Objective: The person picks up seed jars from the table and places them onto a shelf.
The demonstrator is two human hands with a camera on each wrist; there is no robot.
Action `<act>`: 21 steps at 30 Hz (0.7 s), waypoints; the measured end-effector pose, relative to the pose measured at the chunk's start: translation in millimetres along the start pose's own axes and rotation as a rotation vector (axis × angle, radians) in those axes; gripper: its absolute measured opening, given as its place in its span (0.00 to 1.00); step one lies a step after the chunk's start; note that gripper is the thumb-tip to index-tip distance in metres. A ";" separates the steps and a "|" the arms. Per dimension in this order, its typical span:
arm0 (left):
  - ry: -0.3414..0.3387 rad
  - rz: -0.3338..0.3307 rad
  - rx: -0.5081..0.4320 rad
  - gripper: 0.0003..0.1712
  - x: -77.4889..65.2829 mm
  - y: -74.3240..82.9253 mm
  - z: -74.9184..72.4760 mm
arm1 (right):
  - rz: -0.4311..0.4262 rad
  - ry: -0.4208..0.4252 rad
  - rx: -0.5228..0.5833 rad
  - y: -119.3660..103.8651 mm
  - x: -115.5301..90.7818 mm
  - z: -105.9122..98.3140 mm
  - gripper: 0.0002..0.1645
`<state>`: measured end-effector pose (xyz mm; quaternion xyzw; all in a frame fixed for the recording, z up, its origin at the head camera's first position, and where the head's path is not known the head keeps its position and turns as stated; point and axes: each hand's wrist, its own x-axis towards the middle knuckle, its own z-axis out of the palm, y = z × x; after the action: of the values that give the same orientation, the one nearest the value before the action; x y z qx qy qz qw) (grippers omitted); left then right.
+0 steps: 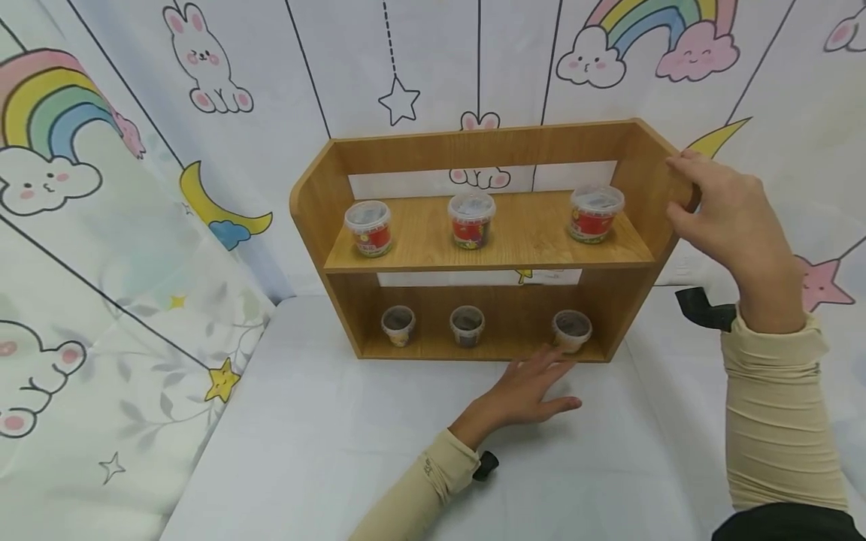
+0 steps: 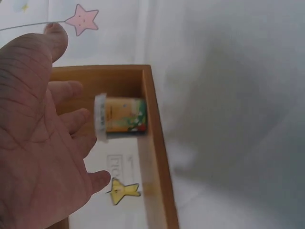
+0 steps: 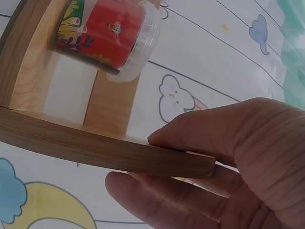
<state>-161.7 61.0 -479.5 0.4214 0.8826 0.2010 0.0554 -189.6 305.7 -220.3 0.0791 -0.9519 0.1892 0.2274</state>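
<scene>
A two-tier wooden shelf (image 1: 534, 248) stands on the white table. My right hand (image 1: 734, 210) grips the upper edge of its right side panel. In the right wrist view the thumb (image 3: 190, 126) lies inside the panel and the fingers (image 3: 176, 195) outside. A red-labelled lidded tub (image 3: 107, 36) stands close by on the upper tier. My left hand (image 1: 524, 394), fingers spread, is at the front edge of the lower tier, just below the right small tub (image 1: 571, 330). That tub has an orange and green label in the left wrist view; whether the fingertips touch anything, I cannot tell.
Two more red-labelled tubs (image 1: 370, 229) stand on the upper tier, at left and middle. On the lower tier are two more small tubs (image 1: 398, 325). Behind the shelf hangs a white cloth (image 1: 433, 45) printed with rabbits, rainbows and stars.
</scene>
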 end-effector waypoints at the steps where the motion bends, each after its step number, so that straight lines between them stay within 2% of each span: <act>1: 0.004 0.000 0.025 0.41 -3.0 -0.5 -1.6 | -0.001 0.000 -0.001 0.0 0.1 -0.1 0.37; 6: -0.004 -0.002 0.178 0.43 -20.3 -0.6 -12.0 | 0.003 -0.006 0.003 0.3 0.7 0.5 0.37; 12: -0.014 0.013 0.289 0.43 -41.4 3.8 -27.6 | 0.012 -0.011 -0.008 2.9 0.4 0.5 0.38; 16: -0.003 0.023 0.325 0.41 -55.4 4.6 -34.9 | 0.002 -0.010 -0.014 5.0 0.2 0.6 0.38; 21: -0.002 0.010 0.318 0.38 -74.6 0.8 -38.7 | -0.025 0.010 -0.044 8.5 -2.5 2.8 0.36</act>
<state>-123.8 -7.7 -449.1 0.4294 0.9011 0.0585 -0.0121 -190.5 312.6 -226.6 0.0851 -0.9537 0.1657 0.2362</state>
